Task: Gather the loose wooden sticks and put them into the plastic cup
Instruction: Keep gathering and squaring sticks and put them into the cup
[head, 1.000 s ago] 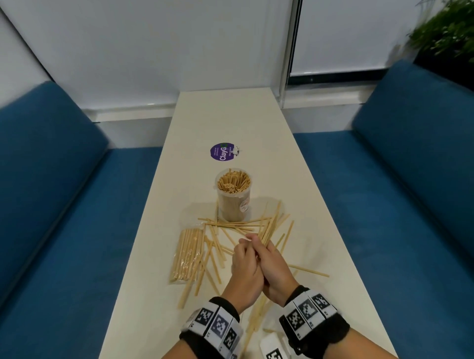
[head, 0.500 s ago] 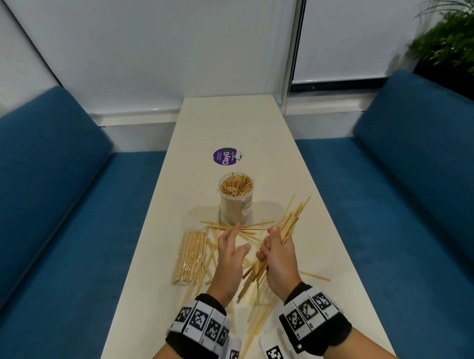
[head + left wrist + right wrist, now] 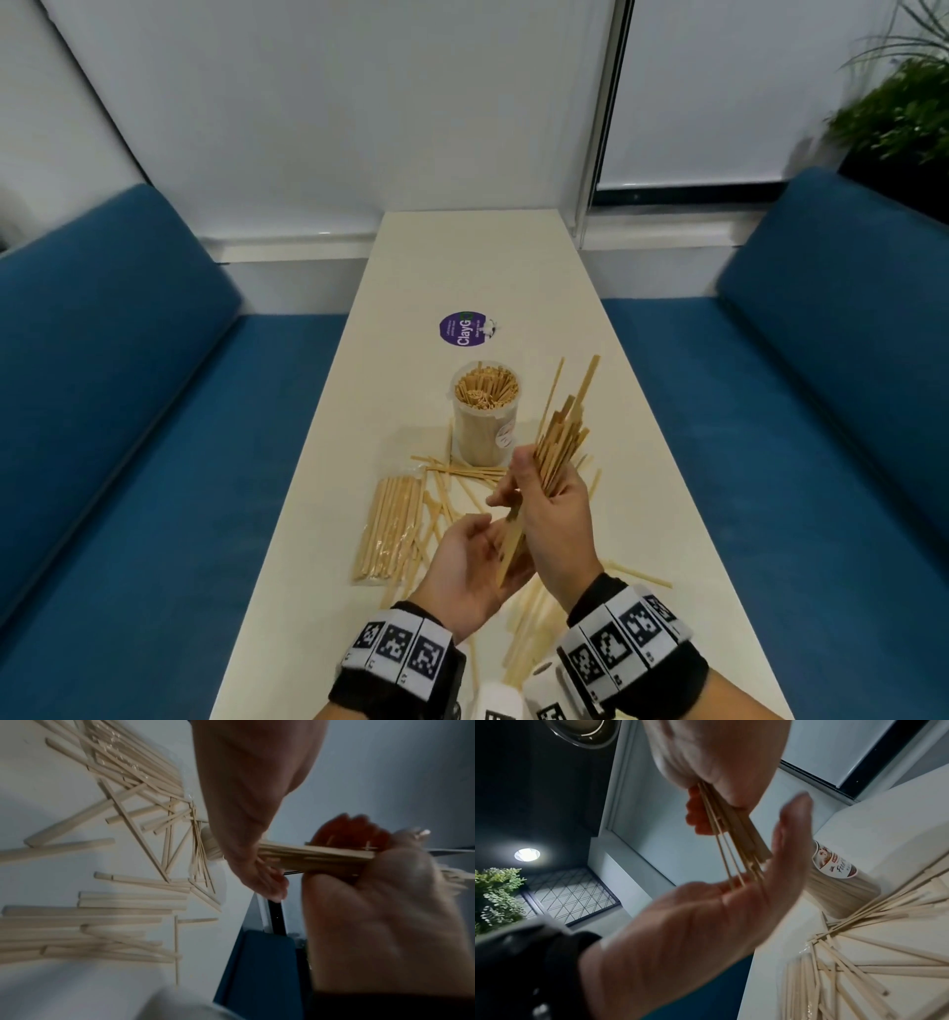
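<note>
A person's right hand (image 3: 713,754) grips a bundle of thin pale wooden sticks (image 3: 734,833) from above, the fingers (image 3: 695,815) curled round it on the far side. The sticks slant down to rest their lower ends on the flat, upturned palm of the left hand (image 3: 706,923), whose straight fingers reach towards a clear plastic cup (image 3: 839,882) packed with more sticks and bearing a printed label. The cup stands on a pale cream table (image 3: 885,817), just behind a scatter of loose wooden sticks (image 3: 875,959) fanned across the surface. A black wrist band (image 3: 539,973), a leafy green plant (image 3: 495,896) and a round ceiling light (image 3: 527,854) fill the left.
</note>
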Action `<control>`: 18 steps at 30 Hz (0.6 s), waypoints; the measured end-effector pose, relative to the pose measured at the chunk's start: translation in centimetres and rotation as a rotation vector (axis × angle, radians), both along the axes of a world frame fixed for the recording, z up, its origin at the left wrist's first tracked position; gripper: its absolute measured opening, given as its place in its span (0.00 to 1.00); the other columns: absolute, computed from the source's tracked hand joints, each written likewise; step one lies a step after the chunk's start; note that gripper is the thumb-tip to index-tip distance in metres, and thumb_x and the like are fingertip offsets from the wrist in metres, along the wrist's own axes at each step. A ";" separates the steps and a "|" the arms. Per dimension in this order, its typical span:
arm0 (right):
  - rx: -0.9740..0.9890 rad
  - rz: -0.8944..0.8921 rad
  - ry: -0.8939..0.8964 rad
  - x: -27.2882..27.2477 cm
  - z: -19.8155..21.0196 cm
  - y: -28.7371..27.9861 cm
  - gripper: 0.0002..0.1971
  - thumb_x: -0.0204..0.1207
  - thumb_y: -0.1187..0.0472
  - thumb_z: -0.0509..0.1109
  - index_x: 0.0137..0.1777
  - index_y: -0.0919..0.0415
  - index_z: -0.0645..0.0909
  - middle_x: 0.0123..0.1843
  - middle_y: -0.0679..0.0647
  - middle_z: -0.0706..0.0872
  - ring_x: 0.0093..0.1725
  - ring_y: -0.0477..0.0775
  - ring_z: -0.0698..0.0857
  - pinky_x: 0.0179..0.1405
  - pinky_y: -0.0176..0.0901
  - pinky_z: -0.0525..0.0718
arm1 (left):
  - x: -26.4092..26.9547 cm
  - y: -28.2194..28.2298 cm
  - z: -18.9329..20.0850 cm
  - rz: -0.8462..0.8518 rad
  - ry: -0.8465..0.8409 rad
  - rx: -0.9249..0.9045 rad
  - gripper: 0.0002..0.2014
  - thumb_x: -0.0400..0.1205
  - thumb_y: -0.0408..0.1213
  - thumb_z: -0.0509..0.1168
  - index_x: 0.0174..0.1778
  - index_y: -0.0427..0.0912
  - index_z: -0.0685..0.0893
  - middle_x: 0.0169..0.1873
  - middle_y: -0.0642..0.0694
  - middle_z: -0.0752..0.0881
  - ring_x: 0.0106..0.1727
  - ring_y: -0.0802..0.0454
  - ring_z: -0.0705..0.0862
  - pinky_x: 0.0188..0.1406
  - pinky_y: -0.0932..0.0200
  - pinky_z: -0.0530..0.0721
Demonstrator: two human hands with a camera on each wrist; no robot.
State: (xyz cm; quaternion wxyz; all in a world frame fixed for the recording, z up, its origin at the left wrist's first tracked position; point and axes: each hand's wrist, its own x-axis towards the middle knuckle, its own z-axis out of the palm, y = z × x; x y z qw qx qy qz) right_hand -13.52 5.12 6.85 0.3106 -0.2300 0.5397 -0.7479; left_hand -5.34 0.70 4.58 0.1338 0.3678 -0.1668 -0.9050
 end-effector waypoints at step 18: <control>0.105 0.087 -0.045 0.7 0.6 0.4 0.16 0.63 0.48 0.75 0.26 0.59 0.77 0.18 0.56 0.74 0.17 0.52 0.73 0.22 0.39 0.77 | -0.1 0.1 1.5 -0.021 -0.076 -0.043 0.13 0.81 0.34 0.51 0.31 0.37 0.72 0.25 0.38 0.75 0.26 0.46 0.77 0.37 0.52 0.79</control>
